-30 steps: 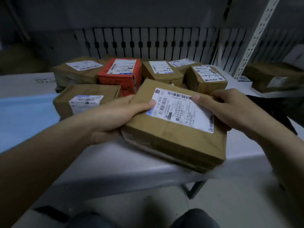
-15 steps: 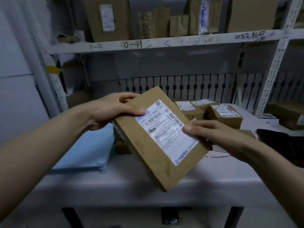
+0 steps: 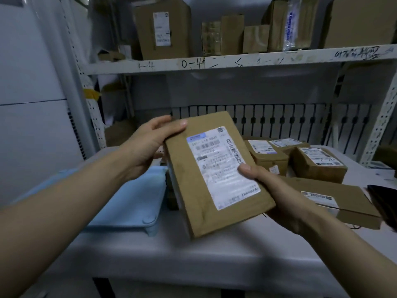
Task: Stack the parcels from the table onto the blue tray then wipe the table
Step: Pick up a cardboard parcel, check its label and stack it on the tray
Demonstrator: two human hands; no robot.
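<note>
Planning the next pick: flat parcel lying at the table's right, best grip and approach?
Take the flat parcel by its long edges, pinching across the thin thickness, probably from its near edge, which faces open table. It lies flat and wide, so a top grab gives little purchase. Both hands are full now.

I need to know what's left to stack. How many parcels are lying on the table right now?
4 clearly: three small parcels clustered at the back right, one flat parcel nearer, behind the right hand. The held parcel hides others behind it.
</note>
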